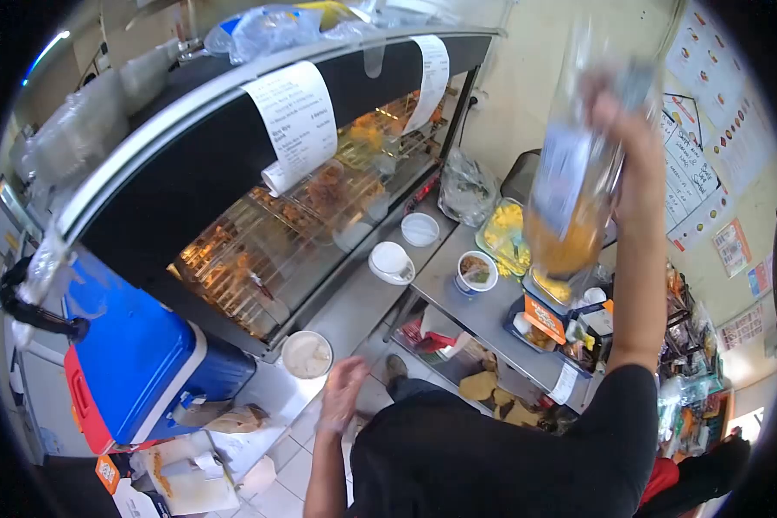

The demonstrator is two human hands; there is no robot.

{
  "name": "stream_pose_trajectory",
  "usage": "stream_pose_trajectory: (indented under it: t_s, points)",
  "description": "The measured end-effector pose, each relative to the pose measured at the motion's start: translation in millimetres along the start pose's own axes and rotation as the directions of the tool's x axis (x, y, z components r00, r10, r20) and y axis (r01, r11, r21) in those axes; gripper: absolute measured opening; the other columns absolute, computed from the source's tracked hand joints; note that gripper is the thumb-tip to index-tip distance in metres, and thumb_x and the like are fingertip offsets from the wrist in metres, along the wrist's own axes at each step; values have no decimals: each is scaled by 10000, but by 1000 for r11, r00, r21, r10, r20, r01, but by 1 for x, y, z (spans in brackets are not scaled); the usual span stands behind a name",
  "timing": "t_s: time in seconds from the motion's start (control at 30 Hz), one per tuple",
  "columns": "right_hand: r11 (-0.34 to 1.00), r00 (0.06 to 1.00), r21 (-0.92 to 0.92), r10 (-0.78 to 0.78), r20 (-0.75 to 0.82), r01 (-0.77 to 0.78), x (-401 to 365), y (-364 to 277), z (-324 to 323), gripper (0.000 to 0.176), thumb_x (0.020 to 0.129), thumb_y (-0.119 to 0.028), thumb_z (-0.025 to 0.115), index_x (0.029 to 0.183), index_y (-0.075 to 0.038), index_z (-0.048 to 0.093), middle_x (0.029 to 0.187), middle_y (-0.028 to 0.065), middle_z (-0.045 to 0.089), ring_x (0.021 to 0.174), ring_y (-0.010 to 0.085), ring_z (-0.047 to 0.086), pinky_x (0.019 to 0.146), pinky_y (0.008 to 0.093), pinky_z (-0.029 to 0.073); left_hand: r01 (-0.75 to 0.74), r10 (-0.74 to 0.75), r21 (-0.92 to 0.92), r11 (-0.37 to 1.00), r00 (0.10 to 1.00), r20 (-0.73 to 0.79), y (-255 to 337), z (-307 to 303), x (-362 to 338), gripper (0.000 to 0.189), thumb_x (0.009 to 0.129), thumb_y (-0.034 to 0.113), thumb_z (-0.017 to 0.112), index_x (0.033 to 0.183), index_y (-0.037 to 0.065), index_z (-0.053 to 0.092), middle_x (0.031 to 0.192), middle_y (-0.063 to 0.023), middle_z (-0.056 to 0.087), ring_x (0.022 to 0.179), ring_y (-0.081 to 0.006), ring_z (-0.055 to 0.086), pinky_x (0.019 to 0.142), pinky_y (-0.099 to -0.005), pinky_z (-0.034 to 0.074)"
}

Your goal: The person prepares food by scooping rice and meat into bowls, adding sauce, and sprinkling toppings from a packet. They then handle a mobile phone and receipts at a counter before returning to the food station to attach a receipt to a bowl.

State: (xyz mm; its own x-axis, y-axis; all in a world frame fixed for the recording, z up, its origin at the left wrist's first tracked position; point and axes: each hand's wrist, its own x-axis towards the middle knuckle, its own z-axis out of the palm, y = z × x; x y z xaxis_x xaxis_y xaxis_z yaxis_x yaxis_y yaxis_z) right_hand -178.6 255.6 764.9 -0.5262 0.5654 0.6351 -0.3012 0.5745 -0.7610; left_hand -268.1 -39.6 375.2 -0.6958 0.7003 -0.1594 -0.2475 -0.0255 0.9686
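My right hand, smeared by motion, is raised high on the right. It is wrapped round the upper part of a clear bottle with a pale label and orange-brown contents at its lower end. The bottle is slightly tilted above the metal counter. My left hand hangs low in the middle, holding nothing, its fingers loosely bent and apart. Nearest to it is a round tub of pale contents on a white surface. Below the bottle stand a tray of yellow food and a white tub of mixed food.
A glass-fronted food warmer with hanging receipts fills the left. Two white tubs stand along its front ledge. A blue cool box is at lower left. Boxed food lies on the counter, and papers cover the right wall.
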Motion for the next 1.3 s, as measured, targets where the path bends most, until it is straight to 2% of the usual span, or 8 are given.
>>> stream_pose_trajectory:
  t_s: [0.13,0.33,0.6,0.8,0.97,1.03,1.17,1.3]
  points:
    - [923,945,-219,327,9,-317,-82,89,-38,471,764,-93,724,1184,-58,514,990,9,578,819,93,561,709,239,467,-171,135,25,985,851,507,5,70,58,356,953,230,577,1230,17,505,1168,-100,571,1085,-204,563,950,-346,456]
    - [782,839,-392,542,44,-484,-128,205,-93,443,763,12,685,1160,-56,501,1039,5,554,946,104,556,821,254,487,-211,46,123,970,651,758,10,173,119,373,948,253,578,1255,57,497,1137,-104,579,1084,-214,561,968,-357,447]
    - [758,708,-548,600,374,-353,-91,293,-138,444,687,-20,673,1109,-28,532,925,85,616,857,145,608,769,287,482,-233,-161,363,902,598,785,-16,243,179,635,903,407,602,1369,69,333,1227,-129,522,1108,-234,544,954,-371,438]
    - [800,538,-503,595,597,-328,-69,335,-140,508,686,-35,755,1130,-30,508,1043,94,571,973,181,564,879,298,437,-156,26,219,963,866,499,-73,359,208,865,787,502,709,1384,8,327,1325,-196,473,1196,-257,501,956,-408,417]
    - [747,411,-540,664,625,-386,-64,370,-143,509,701,-75,765,1127,-13,494,955,95,544,854,166,546,738,285,467,384,-395,150,911,711,581,-66,392,213,838,759,423,771,1369,26,355,1231,-150,545,1140,-212,517,962,-382,419]
    - [741,317,-621,671,670,-256,-55,376,-142,509,710,-100,764,1120,7,482,877,104,519,757,156,501,628,290,440,679,-470,-162,716,640,608,-75,415,206,774,767,376,780,1340,50,374,1170,-111,555,1089,-183,524,922,-351,435]
    - [773,257,-603,634,730,-197,-62,412,-152,524,710,-137,763,1124,22,484,832,108,509,724,179,484,638,311,422,831,-584,-403,383,556,591,-64,430,208,613,780,332,780,1251,100,464,1122,-70,558,1007,-140,517,890,-300,450]
    - [784,182,-593,620,763,-186,-58,428,-153,530,710,-151,763,1130,22,491,820,103,511,723,189,486,655,317,422,781,-573,-423,459,624,531,-64,438,213,482,805,389,744,1130,65,599,1134,-55,548,1051,-154,513,925,-299,446]
